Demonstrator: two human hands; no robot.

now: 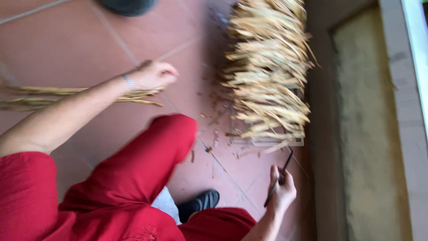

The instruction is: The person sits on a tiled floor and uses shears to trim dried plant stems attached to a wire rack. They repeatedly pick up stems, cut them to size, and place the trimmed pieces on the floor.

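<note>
Mid leaf-gathering: left hand (154,75) closed on long dried yellowish leaf strips (67,94) at 9 o'clock, right hand (281,191) gripping thin dark stick (280,175); adding them to the stacked dried straw-coloured leaf pile (267,67) at 1 o'clock likely needs a firm carry.

Setting: a floor-level craft work area at a home or small workshop, apparently on a porch or by a doorway. Evidence: a floor (67,49) of reddish-brown tiles with pale grout lines; a large pile of dried straw-coloured leaf strips (267,67) lying on a wire rack (267,142); loose plant scraps (214,143) scattered over the tiles; a rough, weathered plaster wall (370,134) with a pale frame (408,80) along the right side.
</note>
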